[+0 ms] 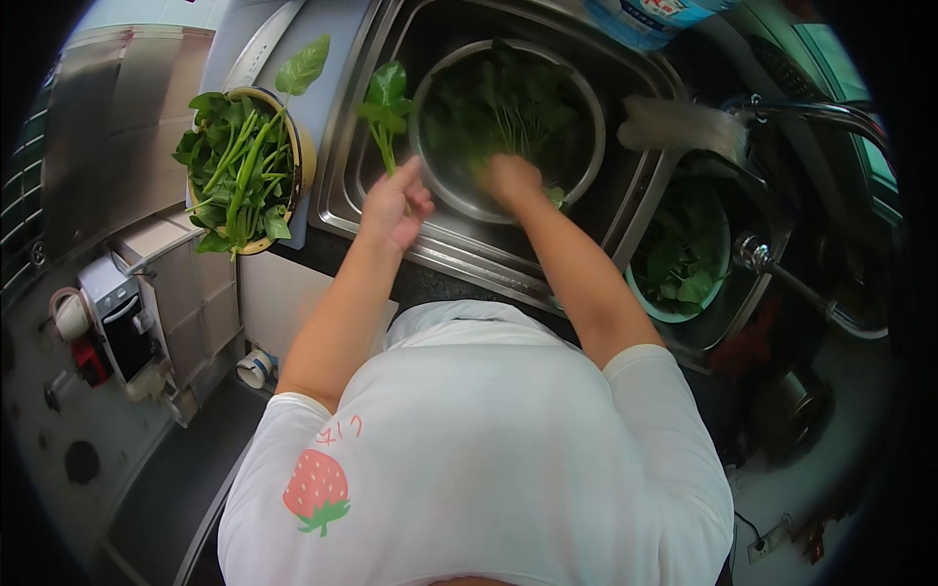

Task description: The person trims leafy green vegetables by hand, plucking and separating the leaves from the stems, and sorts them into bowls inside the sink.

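Note:
My left hand (399, 207) is closed on the stems of a leafy green sprig (386, 107), which stands upright above the sink's left side. Over the near rim of a round metal basin (598, 146) is my right hand (513, 181). Its fingers point down into the basin and are smeared by motion, so whether they grip anything is unclear. Dark leafy greens (513, 103) with thin pale stems fill much of the basin, which sits inside the steel sink (342, 166).
To the left, a yellowish bowl (307, 156) heaped with greens stands on a pale cutting board (327, 59), near a knife (264, 44). A light green basin (664, 311) of leaves sits right, below the faucet (821, 109). A blue bottle (635, 24) stands behind the sink.

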`<act>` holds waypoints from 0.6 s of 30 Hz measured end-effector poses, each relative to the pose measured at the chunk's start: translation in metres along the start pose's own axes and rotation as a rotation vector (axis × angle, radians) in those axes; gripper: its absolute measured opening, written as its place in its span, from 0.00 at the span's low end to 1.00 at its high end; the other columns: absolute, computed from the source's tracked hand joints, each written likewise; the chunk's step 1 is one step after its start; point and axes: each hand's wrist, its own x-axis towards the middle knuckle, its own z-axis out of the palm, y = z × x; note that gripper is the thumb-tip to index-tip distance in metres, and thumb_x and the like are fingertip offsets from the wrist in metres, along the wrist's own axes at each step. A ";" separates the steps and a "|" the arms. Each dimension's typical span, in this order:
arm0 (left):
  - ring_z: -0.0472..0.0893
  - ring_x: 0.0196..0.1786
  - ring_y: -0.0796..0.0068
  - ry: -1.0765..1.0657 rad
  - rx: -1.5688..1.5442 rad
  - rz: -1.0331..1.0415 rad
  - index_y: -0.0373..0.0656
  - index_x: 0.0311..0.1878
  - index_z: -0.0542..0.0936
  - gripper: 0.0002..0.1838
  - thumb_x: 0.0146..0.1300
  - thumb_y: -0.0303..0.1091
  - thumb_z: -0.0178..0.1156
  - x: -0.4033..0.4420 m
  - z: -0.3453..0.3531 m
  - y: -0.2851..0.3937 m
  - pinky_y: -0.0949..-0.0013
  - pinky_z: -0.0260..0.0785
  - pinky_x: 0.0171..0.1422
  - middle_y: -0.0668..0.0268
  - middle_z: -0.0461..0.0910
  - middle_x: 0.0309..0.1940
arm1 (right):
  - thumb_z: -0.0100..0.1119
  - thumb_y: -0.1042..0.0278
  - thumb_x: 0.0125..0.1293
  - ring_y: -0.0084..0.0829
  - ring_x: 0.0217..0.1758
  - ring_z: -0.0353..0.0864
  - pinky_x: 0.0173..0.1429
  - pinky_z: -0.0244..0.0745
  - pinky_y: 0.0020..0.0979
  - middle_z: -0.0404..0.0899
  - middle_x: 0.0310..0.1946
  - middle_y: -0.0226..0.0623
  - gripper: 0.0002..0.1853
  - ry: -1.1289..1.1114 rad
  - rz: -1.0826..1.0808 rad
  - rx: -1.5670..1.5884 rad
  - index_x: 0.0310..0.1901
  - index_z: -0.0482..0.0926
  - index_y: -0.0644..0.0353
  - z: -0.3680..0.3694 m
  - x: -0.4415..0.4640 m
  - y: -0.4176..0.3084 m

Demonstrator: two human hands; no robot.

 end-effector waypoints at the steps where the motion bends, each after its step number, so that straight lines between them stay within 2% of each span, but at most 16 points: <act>1: 0.63 0.19 0.81 0.017 -0.095 -0.067 0.52 0.18 0.63 0.20 0.61 0.41 0.60 0.001 0.000 -0.003 0.76 0.58 0.24 0.76 0.58 0.12 | 0.63 0.50 0.51 0.43 0.45 0.80 0.48 0.75 0.40 0.81 0.39 0.44 0.20 0.018 -0.026 -0.041 0.38 0.82 0.58 0.014 0.007 -0.001; 2: 0.63 0.19 0.80 0.013 -0.109 -0.080 0.53 0.16 0.61 0.23 0.62 0.45 0.58 -0.001 0.000 -0.008 0.74 0.60 0.24 0.75 0.59 0.12 | 0.63 0.52 0.51 0.43 0.45 0.80 0.48 0.75 0.40 0.81 0.38 0.44 0.18 0.038 -0.049 -0.080 0.37 0.82 0.57 0.026 0.015 -0.001; 4: 0.64 0.18 0.79 0.075 -0.074 -0.093 0.54 0.15 0.58 0.25 0.63 0.47 0.57 -0.003 0.002 -0.015 0.73 0.61 0.24 0.76 0.58 0.11 | 0.62 0.56 0.53 0.38 0.38 0.81 0.41 0.74 0.35 0.81 0.32 0.41 0.15 0.073 0.008 0.035 0.36 0.81 0.59 0.038 0.022 0.000; 5: 0.70 0.24 0.77 0.026 -0.061 -0.101 0.53 0.18 0.65 0.20 0.64 0.47 0.56 0.005 -0.012 -0.020 0.71 0.67 0.30 0.74 0.66 0.16 | 0.62 0.59 0.54 0.35 0.34 0.81 0.37 0.74 0.33 0.81 0.29 0.39 0.13 0.091 0.042 0.090 0.36 0.81 0.60 0.041 0.025 0.004; 8: 0.75 0.33 0.73 0.085 -0.073 -0.102 0.48 0.29 0.74 0.14 0.65 0.47 0.54 0.000 -0.002 -0.022 0.68 0.71 0.40 0.69 0.75 0.28 | 0.60 0.64 0.57 0.21 0.23 0.72 0.28 0.65 0.23 0.76 0.21 0.29 0.09 -0.289 0.133 1.506 0.34 0.81 0.61 0.002 -0.009 0.011; 9: 0.76 0.43 0.69 0.014 -0.056 -0.102 0.44 0.44 0.75 0.15 0.66 0.46 0.52 0.007 -0.007 -0.027 0.65 0.71 0.49 0.65 0.77 0.40 | 0.59 0.65 0.58 0.18 0.22 0.69 0.27 0.62 0.22 0.74 0.21 0.26 0.08 -0.248 0.057 1.444 0.33 0.80 0.61 -0.014 -0.030 0.006; 11: 0.77 0.44 0.68 -0.018 -0.039 -0.100 0.43 0.46 0.75 0.15 0.67 0.44 0.52 -0.001 0.013 -0.030 0.64 0.71 0.50 0.64 0.78 0.40 | 0.59 0.66 0.59 0.12 0.21 0.62 0.25 0.56 0.18 0.70 0.19 0.22 0.07 -0.160 -0.093 1.328 0.32 0.79 0.61 -0.038 -0.080 -0.003; 12: 0.77 0.44 0.67 -0.037 -0.022 -0.101 0.42 0.47 0.75 0.15 0.67 0.44 0.52 -0.005 0.023 -0.033 0.63 0.71 0.50 0.64 0.78 0.40 | 0.59 0.66 0.59 0.14 0.22 0.65 0.26 0.59 0.20 0.72 0.20 0.23 0.08 -0.099 -0.106 1.266 0.31 0.79 0.62 -0.038 -0.097 -0.007; 14: 0.78 0.44 0.66 -0.143 -0.020 -0.042 0.41 0.48 0.75 0.13 0.66 0.40 0.53 -0.007 0.035 -0.040 0.63 0.72 0.49 0.62 0.78 0.39 | 0.60 0.65 0.59 0.16 0.24 0.69 0.27 0.61 0.22 0.74 0.21 0.24 0.09 0.079 -0.323 1.271 0.32 0.78 0.62 -0.006 -0.100 -0.002; 16: 0.78 0.43 0.66 -0.195 0.005 0.068 0.42 0.47 0.75 0.12 0.65 0.38 0.55 -0.017 0.045 -0.045 0.64 0.72 0.48 0.62 0.78 0.38 | 0.62 0.62 0.57 0.20 0.22 0.71 0.26 0.63 0.25 0.76 0.20 0.31 0.10 0.175 -0.322 0.981 0.33 0.79 0.61 -0.014 -0.115 -0.004; 18: 0.77 0.34 0.72 -0.250 -0.003 0.050 0.43 0.44 0.77 0.10 0.63 0.35 0.58 -0.021 0.043 -0.038 0.68 0.72 0.40 0.67 0.77 0.31 | 0.63 0.61 0.56 0.22 0.20 0.71 0.25 0.64 0.26 0.76 0.20 0.34 0.11 0.191 -0.258 0.735 0.33 0.80 0.60 -0.040 -0.139 -0.010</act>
